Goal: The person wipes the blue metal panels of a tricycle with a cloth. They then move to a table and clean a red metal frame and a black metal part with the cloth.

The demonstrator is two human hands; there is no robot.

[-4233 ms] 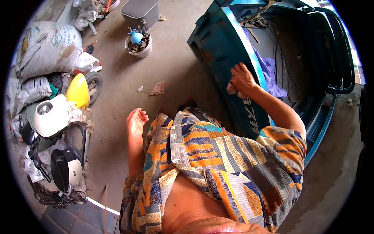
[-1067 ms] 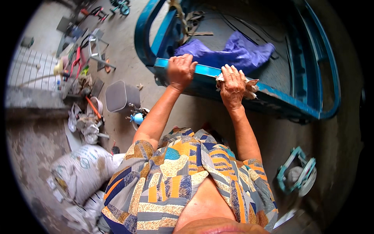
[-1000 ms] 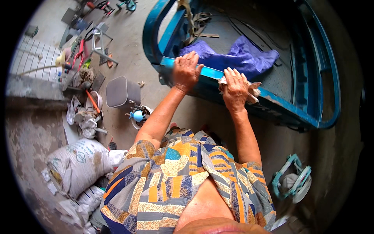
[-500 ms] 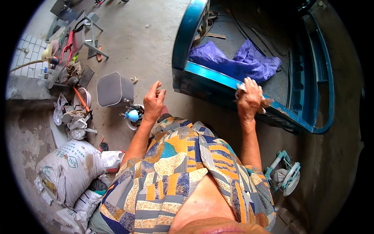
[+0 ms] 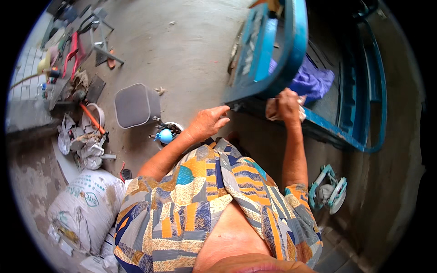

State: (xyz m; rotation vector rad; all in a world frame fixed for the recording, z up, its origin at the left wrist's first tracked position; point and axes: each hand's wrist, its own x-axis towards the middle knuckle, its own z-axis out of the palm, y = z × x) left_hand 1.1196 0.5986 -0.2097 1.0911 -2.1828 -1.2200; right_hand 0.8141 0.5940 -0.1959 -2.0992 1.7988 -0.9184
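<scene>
Fingers (image 5: 287, 93) of the right hand (image 5: 289, 107) are clutching a rag (image 5: 271, 110) at the edge of the cart (image 5: 328, 126), right of the frame's centre, while the left hand (image 5: 207, 123) is hovering at mid-frame, its fingers loose and parted, close by the cart's corner. Farther out, a purple sheet (image 5: 317, 83) is lying inside the cart at upper right, and a bin (image 5: 136, 105) is standing left of centre.
</scene>
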